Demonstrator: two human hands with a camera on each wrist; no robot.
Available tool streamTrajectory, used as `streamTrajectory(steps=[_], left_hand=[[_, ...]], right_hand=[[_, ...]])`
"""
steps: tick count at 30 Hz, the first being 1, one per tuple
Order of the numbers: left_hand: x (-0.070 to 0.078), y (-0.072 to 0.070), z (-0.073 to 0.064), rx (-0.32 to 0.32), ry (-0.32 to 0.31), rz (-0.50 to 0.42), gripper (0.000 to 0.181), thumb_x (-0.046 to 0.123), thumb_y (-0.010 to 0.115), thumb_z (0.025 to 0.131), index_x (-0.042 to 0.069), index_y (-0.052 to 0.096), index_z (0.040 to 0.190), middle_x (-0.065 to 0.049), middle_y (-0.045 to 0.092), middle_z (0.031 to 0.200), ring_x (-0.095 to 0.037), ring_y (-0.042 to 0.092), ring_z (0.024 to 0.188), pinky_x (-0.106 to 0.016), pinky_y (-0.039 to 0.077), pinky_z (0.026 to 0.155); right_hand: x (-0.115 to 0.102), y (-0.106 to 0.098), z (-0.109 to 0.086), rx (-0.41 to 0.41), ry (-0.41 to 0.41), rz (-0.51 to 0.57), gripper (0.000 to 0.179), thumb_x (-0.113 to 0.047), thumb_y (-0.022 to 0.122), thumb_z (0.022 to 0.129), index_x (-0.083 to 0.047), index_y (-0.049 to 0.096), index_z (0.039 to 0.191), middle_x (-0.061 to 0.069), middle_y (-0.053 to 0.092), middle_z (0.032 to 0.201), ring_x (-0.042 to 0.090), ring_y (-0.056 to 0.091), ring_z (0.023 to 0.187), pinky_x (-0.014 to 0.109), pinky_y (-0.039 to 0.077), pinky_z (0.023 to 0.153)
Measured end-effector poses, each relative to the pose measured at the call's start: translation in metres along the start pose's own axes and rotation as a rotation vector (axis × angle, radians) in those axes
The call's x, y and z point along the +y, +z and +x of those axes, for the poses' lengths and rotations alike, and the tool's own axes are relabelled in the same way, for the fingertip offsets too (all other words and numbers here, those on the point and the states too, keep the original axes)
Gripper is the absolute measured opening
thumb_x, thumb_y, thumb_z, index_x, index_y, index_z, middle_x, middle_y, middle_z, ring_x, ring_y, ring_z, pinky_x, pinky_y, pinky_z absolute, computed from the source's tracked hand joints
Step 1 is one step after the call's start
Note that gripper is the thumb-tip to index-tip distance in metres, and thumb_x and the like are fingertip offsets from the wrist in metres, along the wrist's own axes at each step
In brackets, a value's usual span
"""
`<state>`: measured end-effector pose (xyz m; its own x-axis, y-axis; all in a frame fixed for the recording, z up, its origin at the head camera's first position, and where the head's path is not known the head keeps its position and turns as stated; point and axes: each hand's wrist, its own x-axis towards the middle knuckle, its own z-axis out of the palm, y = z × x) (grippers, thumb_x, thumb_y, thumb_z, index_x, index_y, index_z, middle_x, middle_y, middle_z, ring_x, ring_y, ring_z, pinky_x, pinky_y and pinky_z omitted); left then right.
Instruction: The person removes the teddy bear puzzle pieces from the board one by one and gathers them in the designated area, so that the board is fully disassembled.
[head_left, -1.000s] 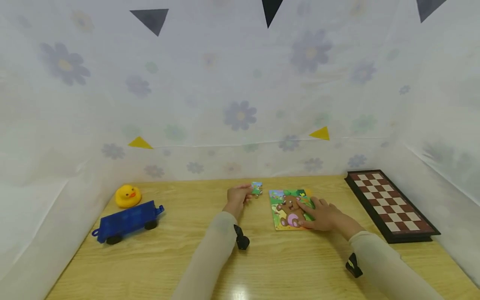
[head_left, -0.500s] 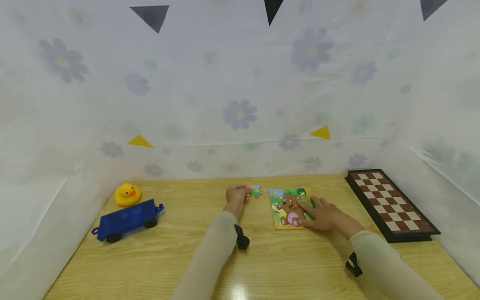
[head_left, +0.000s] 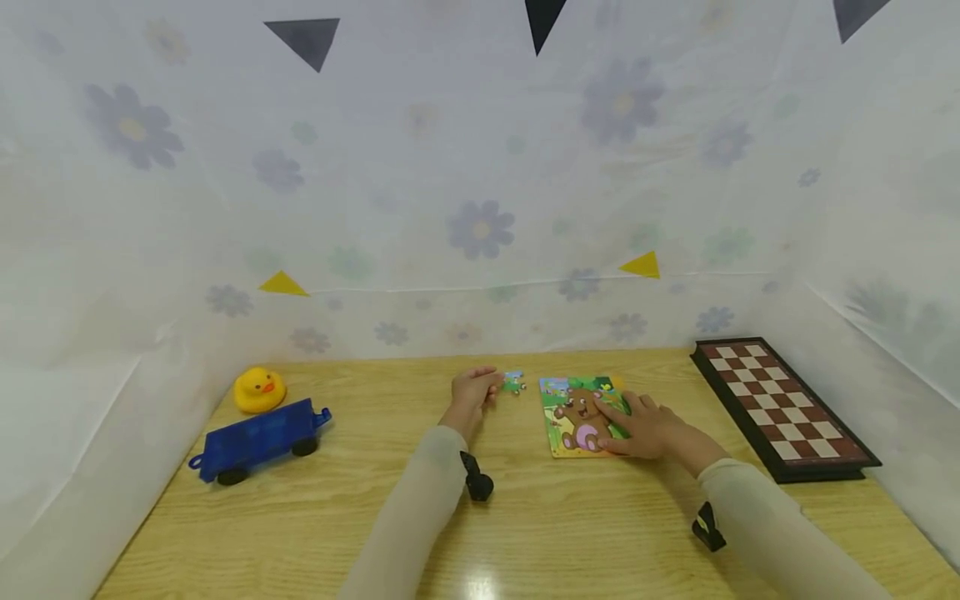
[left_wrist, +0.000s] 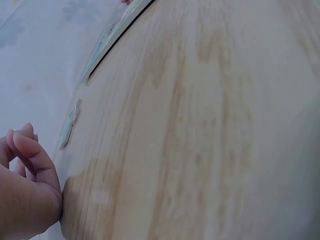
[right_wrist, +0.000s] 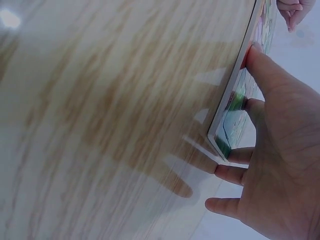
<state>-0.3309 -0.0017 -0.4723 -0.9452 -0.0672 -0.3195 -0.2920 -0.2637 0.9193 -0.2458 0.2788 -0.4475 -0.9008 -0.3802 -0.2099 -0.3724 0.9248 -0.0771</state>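
Note:
A small jigsaw piece (head_left: 513,382) with a blue and green print lies flat on the wooden table. Just left of it is my left hand (head_left: 471,396), its fingers loosely bent and thumb near the index finger. In the left wrist view a gap shows between those fingertips and the piece (left_wrist: 71,125), and nothing is held. To the right lies a square bear picture puzzle (head_left: 572,421). My right hand (head_left: 651,427) rests on its right side with fingers spread, thumb on the lower part, as the right wrist view also shows; the hand covers part of the picture.
At the left stand a yellow rubber duck (head_left: 259,391) and a blue toy wagon (head_left: 261,439) with black wheels. A chessboard case (head_left: 780,408) lies at the right. White flowered cloth (head_left: 480,317) closes off the back and sides of the table (head_left: 570,533).
The jigsaw piece, earlier raised in my left fingers, has come down flat onto the table, and the fingers have drawn slightly left off it. My right hand has stayed on the bear puzzle.

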Motion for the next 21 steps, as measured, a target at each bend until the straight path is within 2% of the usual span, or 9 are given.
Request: streamTrajectory(steps=[6,11,16,21], left_hand=[[0.001,-0.002,-0.002,-0.073,0.008,0.067,0.031,0.006,0.072,0.084,0.000,0.066,0.113,0.000,0.062,0.073,-0.004,0.049,0.053,-0.015,0.042,0.044],[0.000,0.001,-0.005,-0.132,0.030,0.095,0.032,0.007,0.070,0.085,0.000,0.065,0.117,-0.001,0.061,0.077,-0.005,0.050,0.055,-0.016,0.044,0.047],[-0.003,0.011,-0.009,-0.200,0.034,0.102,0.033,0.007,0.069,0.087,0.000,0.064,0.118,-0.002,0.060,0.080,-0.006,0.050,0.058,-0.015,0.046,0.050],[-0.007,0.026,-0.013,-0.229,0.032,0.094,0.029,0.004,0.068,0.086,-0.004,0.064,0.114,-0.001,0.061,0.078,-0.006,0.050,0.057,-0.016,0.045,0.049]], right_hand=[[-0.001,-0.001,-0.002,-0.002,0.001,0.008,0.075,-0.059,0.047,0.092,-0.013,0.031,0.149,0.030,0.030,0.140,0.049,0.037,0.121,0.068,0.039,0.084],[0.001,-0.001,-0.002,-0.004,0.003,0.017,0.075,-0.058,0.047,0.092,-0.011,0.032,0.149,0.031,0.029,0.140,0.050,0.036,0.121,0.068,0.039,0.085],[0.002,0.001,-0.002,-0.005,0.005,0.034,0.076,-0.059,0.046,0.092,-0.011,0.030,0.149,0.031,0.028,0.142,0.050,0.034,0.123,0.068,0.037,0.087],[0.004,0.003,0.001,-0.005,0.010,0.027,0.078,-0.062,0.044,0.091,-0.014,0.029,0.150,0.029,0.028,0.143,0.048,0.035,0.124,0.067,0.038,0.088]])
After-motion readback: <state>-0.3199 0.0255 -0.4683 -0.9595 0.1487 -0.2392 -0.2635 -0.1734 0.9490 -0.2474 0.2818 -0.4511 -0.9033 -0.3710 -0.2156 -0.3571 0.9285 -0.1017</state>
